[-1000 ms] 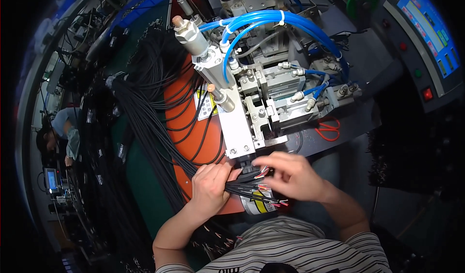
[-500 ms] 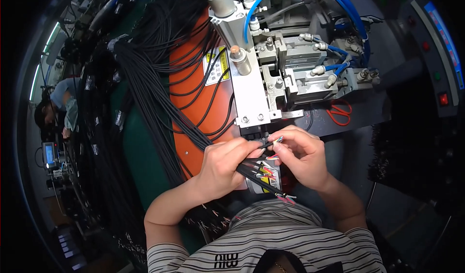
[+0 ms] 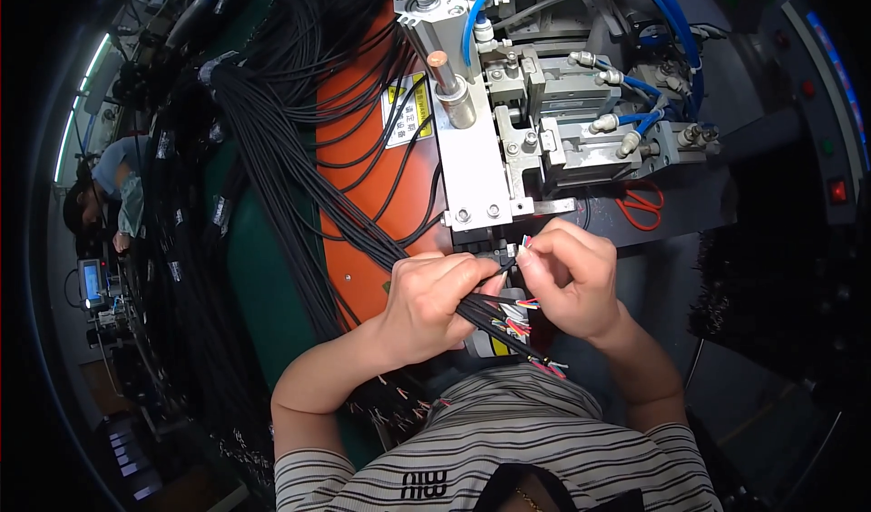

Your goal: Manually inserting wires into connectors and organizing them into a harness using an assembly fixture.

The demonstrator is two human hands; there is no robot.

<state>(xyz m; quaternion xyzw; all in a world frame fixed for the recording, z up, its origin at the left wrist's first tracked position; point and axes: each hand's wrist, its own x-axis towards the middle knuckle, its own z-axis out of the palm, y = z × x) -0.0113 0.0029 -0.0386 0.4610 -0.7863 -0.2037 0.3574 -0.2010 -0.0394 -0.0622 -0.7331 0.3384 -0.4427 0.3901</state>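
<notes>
My left hand [image 3: 434,296] is closed around several black cables [image 3: 485,315], whose ends fan into thin coloured wires [image 3: 515,328] to the right of the fist. One cable end [image 3: 508,264] sticks out between my left thumb and forefinger. My right hand [image 3: 573,276] pinches the coloured wires [image 3: 526,242] of that end between thumb and fingertips. Both hands are just in front of a metal machine with a white top plate [image 3: 474,172]; the lower part of the machine is partly hidden behind them.
A long bundle of black cables [image 3: 263,149] runs over an orange plate [image 3: 363,271] and a green surface [image 3: 249,285]. Red-handled scissors [image 3: 642,208] lie right of the machine. Blue air hoses [image 3: 667,13] arch above. Another person [image 3: 118,181] sits at far left.
The machine sits slightly lower in the picture. My right hand has moved slightly up and right, with the pinched wires now pointing upward. The left hand still grips the cables, shifted a little right.
</notes>
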